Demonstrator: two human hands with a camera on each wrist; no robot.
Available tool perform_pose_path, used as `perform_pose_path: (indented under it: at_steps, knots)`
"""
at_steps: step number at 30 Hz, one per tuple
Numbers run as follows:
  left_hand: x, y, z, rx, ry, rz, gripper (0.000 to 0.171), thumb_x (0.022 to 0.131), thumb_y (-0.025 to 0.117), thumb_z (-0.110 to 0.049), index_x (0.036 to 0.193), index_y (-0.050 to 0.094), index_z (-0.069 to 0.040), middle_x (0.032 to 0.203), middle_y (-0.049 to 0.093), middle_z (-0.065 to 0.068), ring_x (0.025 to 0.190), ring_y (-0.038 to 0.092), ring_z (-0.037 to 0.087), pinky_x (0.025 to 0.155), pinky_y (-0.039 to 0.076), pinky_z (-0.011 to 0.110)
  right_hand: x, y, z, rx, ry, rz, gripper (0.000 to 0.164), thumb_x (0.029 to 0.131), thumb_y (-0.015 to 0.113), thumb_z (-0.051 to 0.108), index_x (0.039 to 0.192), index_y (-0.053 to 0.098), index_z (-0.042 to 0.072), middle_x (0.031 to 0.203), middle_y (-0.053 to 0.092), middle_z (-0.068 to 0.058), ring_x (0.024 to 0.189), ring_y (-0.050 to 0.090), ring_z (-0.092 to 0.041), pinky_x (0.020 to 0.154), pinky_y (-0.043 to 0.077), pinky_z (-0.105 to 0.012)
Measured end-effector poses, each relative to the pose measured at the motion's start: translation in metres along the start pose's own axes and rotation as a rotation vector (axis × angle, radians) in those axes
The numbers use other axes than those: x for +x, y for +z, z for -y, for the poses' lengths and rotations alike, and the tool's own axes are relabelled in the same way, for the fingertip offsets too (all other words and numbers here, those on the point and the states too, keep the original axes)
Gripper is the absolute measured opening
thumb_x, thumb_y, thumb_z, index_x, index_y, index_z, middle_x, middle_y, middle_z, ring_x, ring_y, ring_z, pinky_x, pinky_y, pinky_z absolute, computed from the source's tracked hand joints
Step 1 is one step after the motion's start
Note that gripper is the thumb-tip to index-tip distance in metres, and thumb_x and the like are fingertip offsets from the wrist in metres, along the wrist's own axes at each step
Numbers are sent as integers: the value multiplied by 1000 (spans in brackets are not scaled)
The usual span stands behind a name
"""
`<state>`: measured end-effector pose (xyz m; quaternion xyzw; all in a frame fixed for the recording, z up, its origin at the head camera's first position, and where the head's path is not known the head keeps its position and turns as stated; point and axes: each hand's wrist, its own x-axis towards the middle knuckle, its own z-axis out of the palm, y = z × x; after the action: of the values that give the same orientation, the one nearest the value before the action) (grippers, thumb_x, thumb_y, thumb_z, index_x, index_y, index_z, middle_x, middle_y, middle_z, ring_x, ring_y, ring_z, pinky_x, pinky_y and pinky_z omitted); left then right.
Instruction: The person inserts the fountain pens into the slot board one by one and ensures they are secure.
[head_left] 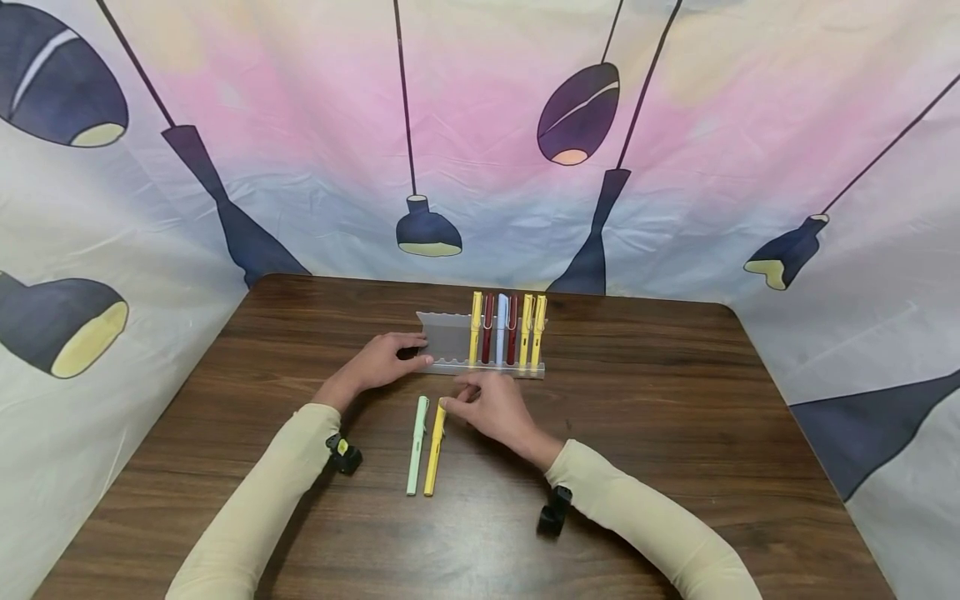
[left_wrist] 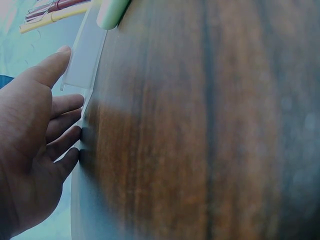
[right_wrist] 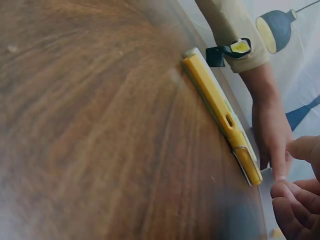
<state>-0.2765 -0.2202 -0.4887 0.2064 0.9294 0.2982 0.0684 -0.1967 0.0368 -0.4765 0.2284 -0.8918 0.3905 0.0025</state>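
Note:
A clear pen stand (head_left: 446, 337) holds several upright pens in yellow, dark red and pale blue, bunched in its right part. At the stand's left end, my left hand (head_left: 382, 360) touches it with thumb and fingers extended, as the left wrist view also shows. Two capped pens lie side by side on the table: a light green pen (head_left: 417, 446) and a yellow pen (head_left: 434, 450). My right hand (head_left: 495, 406) is just by the clip end of the yellow pen. In the right wrist view its fingers (right_wrist: 285, 205) are apart from that pen and hold nothing.
The brown wooden table (head_left: 645, 400) extends around the stand on all sides. A printed cloth (head_left: 315, 150) with lamp drawings hangs behind it and along both sides. Each forearm wears a small black wrist camera (head_left: 555, 512).

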Motion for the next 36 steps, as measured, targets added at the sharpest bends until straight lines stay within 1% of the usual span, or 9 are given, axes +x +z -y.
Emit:
perform_pose_path:
  at_steps: [4,8,11,14,21,28,36]
  knots:
    - [0,0,0,-5,5,3,69,98,61,-58,143,60,-7,153,52,12,144,44,33,115,38,55,0,7,-1,-10,6,15,38,90,81,35,114,78,6,77,72,12,66,62,4,65,53,-24]
    - [0,-1,-1,-12,8,13,68,99,61,-56,144,59,-6,153,51,12,145,43,34,115,38,55,1,12,0,-3,11,30,40,89,81,37,115,78,6,76,73,12,63,61,4,66,52,-24]
    - [-1,-1,-2,-11,12,16,67,99,61,-55,144,59,-6,154,51,12,145,43,34,115,38,56,2,15,0,1,21,35,40,89,81,37,115,78,5,75,73,11,61,61,3,63,52,-24]
    - [-1,-1,-1,-5,10,14,68,99,61,-56,145,59,-6,154,51,12,145,43,34,115,38,55,4,17,0,7,30,43,41,89,81,36,116,78,5,74,72,11,60,61,2,60,52,-23]
    - [-2,-1,-3,13,10,-4,66,99,61,-55,144,59,-7,153,52,12,144,44,35,114,38,57,7,21,1,12,51,68,44,86,84,35,116,77,4,71,72,11,61,62,3,63,53,-24]
    - [-2,-1,-4,12,6,-10,67,99,61,-56,144,59,-6,153,52,12,144,44,35,114,39,57,9,25,1,-14,57,77,45,85,85,35,117,77,4,66,69,11,54,59,1,54,49,-22]
    - [-2,0,-2,9,6,-9,66,99,62,-55,144,60,-7,152,53,12,143,45,34,114,40,55,11,27,2,-36,59,72,38,84,86,34,109,80,6,66,69,10,54,59,2,53,49,-21]
